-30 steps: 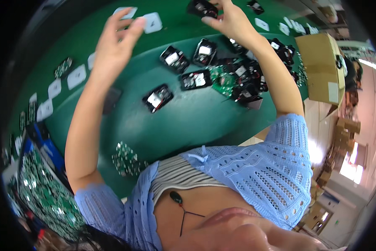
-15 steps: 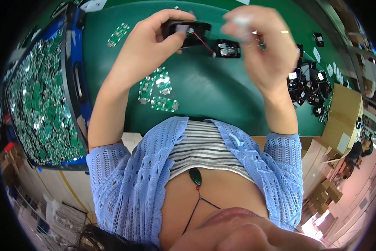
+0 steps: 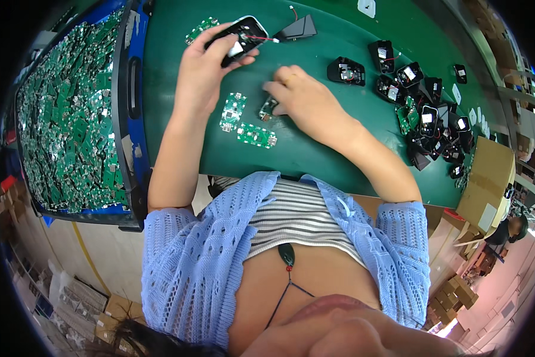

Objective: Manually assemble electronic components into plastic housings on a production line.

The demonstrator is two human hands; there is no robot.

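My left hand (image 3: 197,74) holds up a black plastic casing (image 3: 250,31), its open side showing a white patch inside. From that casing a red wire with a small white plug sticks out to the right. Low over the green table, my right hand (image 3: 309,98) has its fingers closed at a green circuit board (image 3: 267,110), partly hidden under them. Left of it lie an upright circuit board (image 3: 234,111) and a sideways circuit board (image 3: 256,135). Another circuit board (image 3: 200,30) lies beyond my left hand.
A blue-edged crate (image 3: 135,101) full of circuit boards stands at the left. A black case (image 3: 300,27) with a wire rests at the far middle. Right of my hand sits a black shell (image 3: 346,71); farther right are piled black casings (image 3: 440,134) and a cardboard box (image 3: 487,178).
My right hand has come down and leftward from the far side to the circuit boards near me. The casing in my left hand has tilted, and the view has shifted somewhat.
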